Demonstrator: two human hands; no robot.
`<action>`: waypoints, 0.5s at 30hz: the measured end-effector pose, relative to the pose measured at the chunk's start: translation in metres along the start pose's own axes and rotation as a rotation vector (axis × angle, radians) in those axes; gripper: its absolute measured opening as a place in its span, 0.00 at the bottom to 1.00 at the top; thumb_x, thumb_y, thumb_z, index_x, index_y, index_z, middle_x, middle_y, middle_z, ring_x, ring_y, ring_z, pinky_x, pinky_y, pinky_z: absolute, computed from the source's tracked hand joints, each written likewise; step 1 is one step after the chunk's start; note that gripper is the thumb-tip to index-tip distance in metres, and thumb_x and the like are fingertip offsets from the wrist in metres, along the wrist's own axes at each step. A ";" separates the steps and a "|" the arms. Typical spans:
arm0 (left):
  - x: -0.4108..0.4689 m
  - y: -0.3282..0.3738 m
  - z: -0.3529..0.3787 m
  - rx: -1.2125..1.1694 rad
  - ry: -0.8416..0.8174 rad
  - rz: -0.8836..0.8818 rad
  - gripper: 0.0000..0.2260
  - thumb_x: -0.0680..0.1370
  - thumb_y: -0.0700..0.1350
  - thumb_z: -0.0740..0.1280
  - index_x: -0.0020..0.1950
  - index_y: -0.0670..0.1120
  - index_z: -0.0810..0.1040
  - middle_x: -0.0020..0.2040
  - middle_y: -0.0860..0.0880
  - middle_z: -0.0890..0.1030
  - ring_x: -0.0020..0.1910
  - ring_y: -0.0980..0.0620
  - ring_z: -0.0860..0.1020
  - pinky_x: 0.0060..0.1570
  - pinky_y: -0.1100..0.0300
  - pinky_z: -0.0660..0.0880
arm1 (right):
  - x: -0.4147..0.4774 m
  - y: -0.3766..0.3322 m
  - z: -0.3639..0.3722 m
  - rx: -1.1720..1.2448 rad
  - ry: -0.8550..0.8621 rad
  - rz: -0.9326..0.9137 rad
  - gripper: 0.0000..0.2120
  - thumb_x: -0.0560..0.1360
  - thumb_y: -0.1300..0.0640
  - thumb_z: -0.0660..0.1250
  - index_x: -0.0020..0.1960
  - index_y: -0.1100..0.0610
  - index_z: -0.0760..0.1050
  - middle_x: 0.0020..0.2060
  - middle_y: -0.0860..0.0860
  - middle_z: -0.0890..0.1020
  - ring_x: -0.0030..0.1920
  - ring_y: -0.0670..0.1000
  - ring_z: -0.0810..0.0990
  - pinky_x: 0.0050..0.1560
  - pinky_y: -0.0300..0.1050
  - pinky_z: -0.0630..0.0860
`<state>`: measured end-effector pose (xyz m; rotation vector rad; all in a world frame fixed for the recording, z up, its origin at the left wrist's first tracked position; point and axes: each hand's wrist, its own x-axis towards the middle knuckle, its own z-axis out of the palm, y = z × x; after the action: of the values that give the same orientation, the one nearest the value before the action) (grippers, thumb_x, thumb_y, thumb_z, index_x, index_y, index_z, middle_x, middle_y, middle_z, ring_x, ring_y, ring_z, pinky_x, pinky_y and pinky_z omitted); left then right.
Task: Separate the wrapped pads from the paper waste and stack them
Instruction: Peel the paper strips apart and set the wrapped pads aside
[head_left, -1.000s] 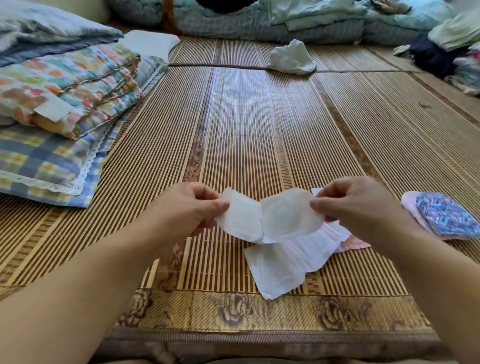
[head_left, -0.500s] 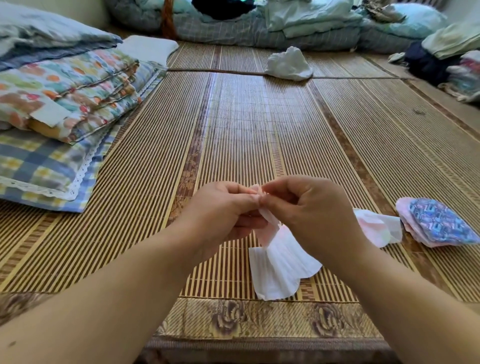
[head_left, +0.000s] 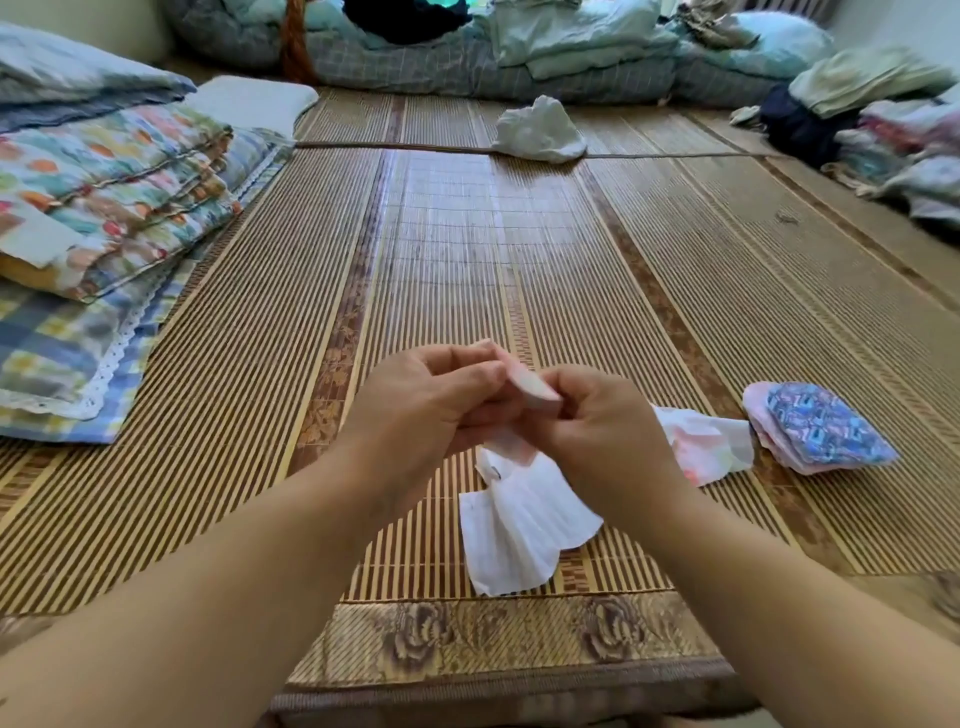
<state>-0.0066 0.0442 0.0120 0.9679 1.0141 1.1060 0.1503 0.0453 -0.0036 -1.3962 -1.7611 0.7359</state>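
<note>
My left hand (head_left: 431, 400) and my right hand (head_left: 597, 431) meet above the bamboo mat (head_left: 467, 249) and together pinch a small folded pink pad (head_left: 530, 387), whose edge sticks up between the fingers. Below the hands lies white paper waste (head_left: 519, 525), fanned flat on the mat. A crumpled white and pink wrapper (head_left: 706, 441) lies just right of my right hand. Further right sits a small stack of wrapped pads (head_left: 821, 431) with a blue patterned top.
Folded quilts and a checked pillow (head_left: 104, 260) lie along the left. Piled bedding (head_left: 519, 57) lines the far side, and clothes (head_left: 883, 119) are heaped at the right. A crumpled white cloth (head_left: 540, 130) sits on the mat far ahead. The mat's floral border (head_left: 493, 639) is nearest me.
A second ago my hands held a white sheet spread open between them. They have come together and folded it into a small pink piece, now raised slightly.
</note>
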 end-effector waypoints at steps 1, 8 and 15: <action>0.000 -0.003 0.002 0.154 -0.002 0.067 0.05 0.75 0.41 0.68 0.49 0.45 0.81 0.42 0.44 0.86 0.41 0.49 0.85 0.38 0.60 0.81 | 0.005 0.006 -0.008 0.007 0.046 0.039 0.04 0.71 0.60 0.71 0.37 0.59 0.79 0.30 0.57 0.81 0.32 0.55 0.79 0.33 0.55 0.76; -0.002 -0.036 0.002 1.118 -0.139 0.276 0.13 0.70 0.54 0.70 0.54 0.59 0.80 0.44 0.69 0.78 0.47 0.74 0.74 0.43 0.75 0.69 | 0.025 0.080 -0.147 0.229 0.444 0.447 0.11 0.71 0.63 0.69 0.50 0.52 0.77 0.37 0.54 0.83 0.29 0.47 0.82 0.24 0.37 0.74; 0.002 -0.042 -0.005 1.123 -0.103 0.229 0.08 0.70 0.54 0.71 0.48 0.64 0.79 0.43 0.64 0.80 0.45 0.67 0.76 0.41 0.69 0.69 | -0.005 0.151 -0.198 -0.114 0.446 0.661 0.11 0.72 0.61 0.71 0.54 0.62 0.79 0.37 0.56 0.82 0.29 0.48 0.77 0.22 0.37 0.69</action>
<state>-0.0017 0.0392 -0.0301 2.0435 1.4839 0.5850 0.3975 0.0733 -0.0186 -2.0674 -1.0044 0.5889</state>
